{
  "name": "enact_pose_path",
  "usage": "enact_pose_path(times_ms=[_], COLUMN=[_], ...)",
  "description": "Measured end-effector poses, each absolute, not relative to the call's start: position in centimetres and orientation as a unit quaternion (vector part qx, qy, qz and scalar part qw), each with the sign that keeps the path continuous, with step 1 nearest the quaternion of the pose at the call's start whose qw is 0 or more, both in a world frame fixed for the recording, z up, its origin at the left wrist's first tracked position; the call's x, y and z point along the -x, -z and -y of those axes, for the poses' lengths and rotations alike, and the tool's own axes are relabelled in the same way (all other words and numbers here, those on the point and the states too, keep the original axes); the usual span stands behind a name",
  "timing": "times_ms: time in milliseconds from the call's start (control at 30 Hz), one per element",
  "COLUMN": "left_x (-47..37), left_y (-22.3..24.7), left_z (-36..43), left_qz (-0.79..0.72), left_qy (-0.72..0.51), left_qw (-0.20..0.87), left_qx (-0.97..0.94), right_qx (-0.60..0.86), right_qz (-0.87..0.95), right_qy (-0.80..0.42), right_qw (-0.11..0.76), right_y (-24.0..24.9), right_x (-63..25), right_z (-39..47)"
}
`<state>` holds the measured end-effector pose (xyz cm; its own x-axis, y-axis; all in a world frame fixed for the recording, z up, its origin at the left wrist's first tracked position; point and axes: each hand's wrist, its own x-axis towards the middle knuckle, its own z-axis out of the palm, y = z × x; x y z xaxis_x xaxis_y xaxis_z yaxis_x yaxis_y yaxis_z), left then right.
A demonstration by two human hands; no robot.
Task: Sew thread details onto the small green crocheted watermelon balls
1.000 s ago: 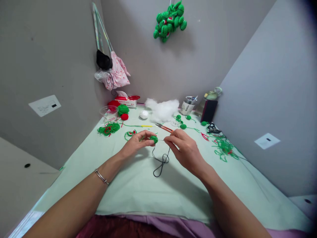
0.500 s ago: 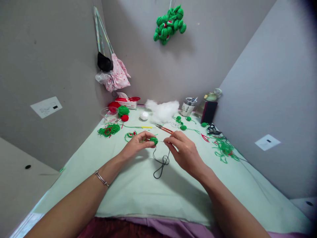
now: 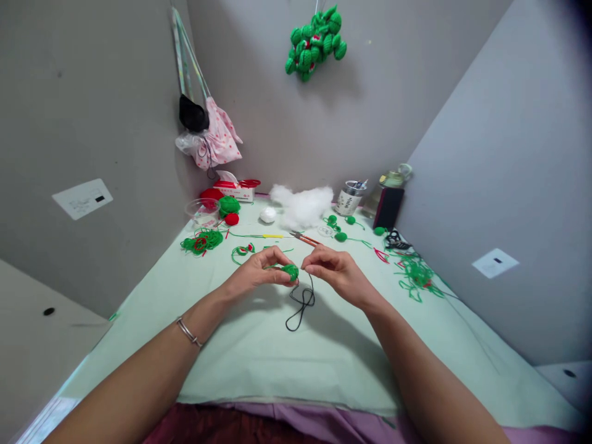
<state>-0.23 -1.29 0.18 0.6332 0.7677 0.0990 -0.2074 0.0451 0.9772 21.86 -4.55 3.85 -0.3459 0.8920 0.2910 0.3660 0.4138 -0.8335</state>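
Your left hand is curled, thumb and fingers closed on a small green crocheted ball, which sits at the fingertips above the middle of the pale green cloth. Your right hand is just beside it, thumb and forefinger pinched together with black thread at their tips; whether a needle is in that pinch too is too small to tell. The two hands are apart — only a narrow gap lies between the ball and your right fingertips. The thread hangs below both hands, looping over the cloth in front of you. Beyond your right hand lies an orange-handled tool, its pointed end toward the left, and near that point is a yellow-handled hook. Farther back, white stuffing rests beside a white ball. A green yarn tangle with red strands lies past your left hand, and another tangle lies well off to your right.
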Motion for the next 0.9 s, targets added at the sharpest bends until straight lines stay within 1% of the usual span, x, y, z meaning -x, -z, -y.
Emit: enact_pose_path(times_ms=[67, 167, 267, 367, 467, 567, 900], left_x=[0.34, 0.41, 0.38, 0.31, 0.29, 0.27, 0.07], left_y=[-0.33, -0.57, -0.75, -0.87, -1.00, -1.11, -0.80], left_z=[1.25, 1.21, 1.31, 1.53, 1.72, 1.77, 1.46], left_qz=[-0.222, -0.231, -0.252, -0.218, -0.183, -0.200, -0.260], left_qy=[-0.357, -0.364, -0.374, -0.373, -0.337, -0.312, -0.341], left_qw=[0.687, 0.659, 0.635, 0.668, 0.690, 0.673, 0.636], left_qx=[-0.592, -0.616, -0.628, -0.606, -0.614, -0.640, -0.642], right_qx=[0.411, 0.398, 0.382, 0.376, 0.388, 0.392, 0.385], right_qz=[0.725, 0.711, 0.720, 0.734, 0.743, 0.750, 0.731], right_qy=[-0.378, -0.401, -0.391, -0.362, -0.316, -0.295, -0.356], right_qw=[0.402, 0.419, 0.426, 0.435, 0.445, 0.444, 0.436], right_y=[-3.73, -3.79, -3.92, -3.88, -3.77, -3.72, -3.13], right_x=[-22.03, -22.12, -22.04, -21.88, -21.79, -21.82, -21.54], right_z=[4.32, 4.31, 4.48, 4.62, 4.68, 4.68, 4.47])
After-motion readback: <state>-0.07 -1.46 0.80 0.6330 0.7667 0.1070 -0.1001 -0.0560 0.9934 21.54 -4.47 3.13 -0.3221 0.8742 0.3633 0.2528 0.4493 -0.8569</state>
